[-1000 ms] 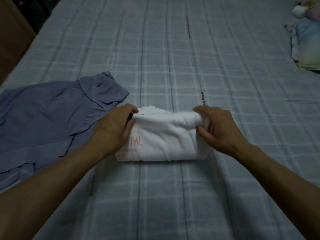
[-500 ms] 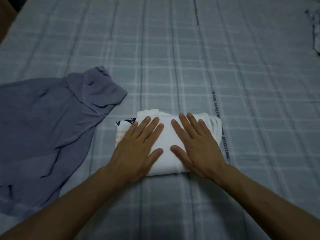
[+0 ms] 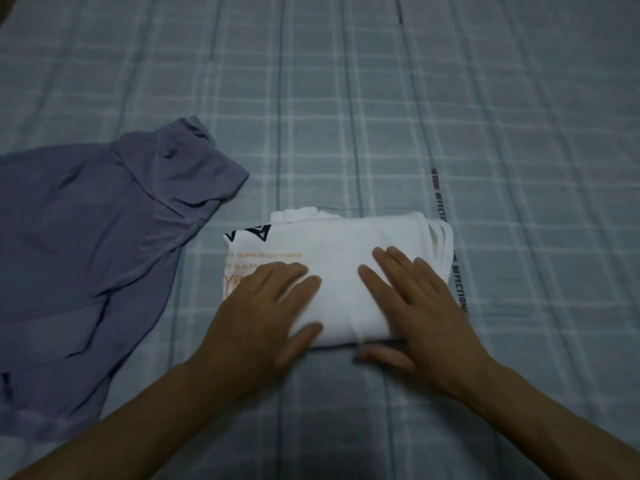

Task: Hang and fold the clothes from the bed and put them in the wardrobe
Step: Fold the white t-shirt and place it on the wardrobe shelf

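- Fingers (image 3: 294,271) of left hand (image 3: 256,317) and right hand (image 3: 422,313): straight, pressing flat on the folded white printed T-shirt (image 3: 339,254).
- T-shirt location: blue checked bed sheet (image 3: 346,116), just beside a spread purple garment (image 3: 86,254).

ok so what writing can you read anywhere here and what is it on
"ISLAND NEVER STOPS": small orange print on the folded white shirt, partly legible; the first word is unclear.
Orange lines below it on the shirt: too blurred and partly hidden by the left hand.
Black triangle shapes on the shirt: a design, no readable letters.
"AFFECTION": dark print running along a stripe of the bedsheet, by the right hand; the rest is blurred.
Purple garment: no text.
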Available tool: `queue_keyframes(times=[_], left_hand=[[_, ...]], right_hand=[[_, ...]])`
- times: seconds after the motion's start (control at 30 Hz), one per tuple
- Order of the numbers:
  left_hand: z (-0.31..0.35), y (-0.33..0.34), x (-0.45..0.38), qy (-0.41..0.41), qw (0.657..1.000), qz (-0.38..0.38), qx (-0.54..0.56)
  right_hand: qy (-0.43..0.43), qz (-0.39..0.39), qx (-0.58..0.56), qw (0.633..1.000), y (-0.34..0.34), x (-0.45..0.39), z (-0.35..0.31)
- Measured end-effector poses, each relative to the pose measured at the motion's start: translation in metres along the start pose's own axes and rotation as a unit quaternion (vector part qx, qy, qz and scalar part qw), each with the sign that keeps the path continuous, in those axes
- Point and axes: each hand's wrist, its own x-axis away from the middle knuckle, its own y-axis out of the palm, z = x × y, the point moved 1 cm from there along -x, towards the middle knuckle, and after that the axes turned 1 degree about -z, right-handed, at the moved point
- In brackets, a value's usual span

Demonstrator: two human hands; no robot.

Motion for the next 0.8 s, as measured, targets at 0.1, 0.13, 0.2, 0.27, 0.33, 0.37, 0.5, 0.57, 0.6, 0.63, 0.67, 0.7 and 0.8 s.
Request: queue_keyframes(times=[0.1, 0.13, 0.2, 0.27, 0.33, 0.37, 0.5, 0.57, 0.6, 0.63, 0.67, 0.7, 0.8], left_hand=[[-0.001, 0.009, 0.006, -0.001, 0.999, -0.047, -0.019], [-0.002, 0.011, 0.005, 0.001, 0.998, -0.051, -0.028], [-0.001, 0.010, 0.000, 0.002, 0.998, -0.041, -0.042], [0.002, 0.009, -0.004, 0.006, 0.998, -0.021, -0.063], [0.006, 0.008, -0.006, 0.011, 0.996, -0.010, -0.092], [0.007, 0.007, -0.007, 0.014, 0.995, -0.005, -0.100], [0.010, -0.012, -0.010, 0.027, 0.993, -0.011, -0.118], [0.014, -0.026, -0.010, 0.018, 0.992, -0.015, -0.124], [0.018, -0.034, -0.009, 0.008, 0.992, -0.019, -0.124], [0.022, -0.043, -0.008, -0.004, 0.992, -0.023, -0.124], [0.028, -0.055, -0.006, -0.014, 0.992, -0.025, -0.126], [0.036, -0.068, -0.002, -0.021, 0.991, -0.026, -0.130], [0.069, -0.125, 0.016, -0.028, 0.991, -0.027, -0.132]], right_hand=[[-0.008, 0.012, 0.023, 1.000, 0.006, -0.003, 0.006], [-0.006, 0.015, 0.028, 0.999, 0.008, -0.006, 0.007], [-0.001, 0.010, 0.036, 0.999, 0.010, -0.010, 0.008], [0.004, 0.012, 0.043, 0.999, 0.010, -0.012, 0.009], [0.007, 0.020, 0.046, 0.999, 0.011, -0.012, 0.007], [0.006, 0.026, 0.045, 0.999, 0.010, -0.012, 0.006], [-0.014, 0.051, 0.047, 0.997, -0.007, -0.015, 0.004], [-0.009, 0.055, 0.042, 0.998, -0.024, -0.016, 0.002], [-0.003, 0.049, 0.037, 0.998, -0.033, -0.015, -0.001], [0.001, 0.042, 0.035, 0.998, -0.042, -0.014, -0.004], [0.005, 0.038, 0.035, 0.999, -0.053, -0.012, -0.009], [0.007, 0.034, 0.033, 0.999, -0.065, -0.008, -0.015], [-0.014, 0.043, 0.026, 0.999, -0.113, 0.011, -0.037]])
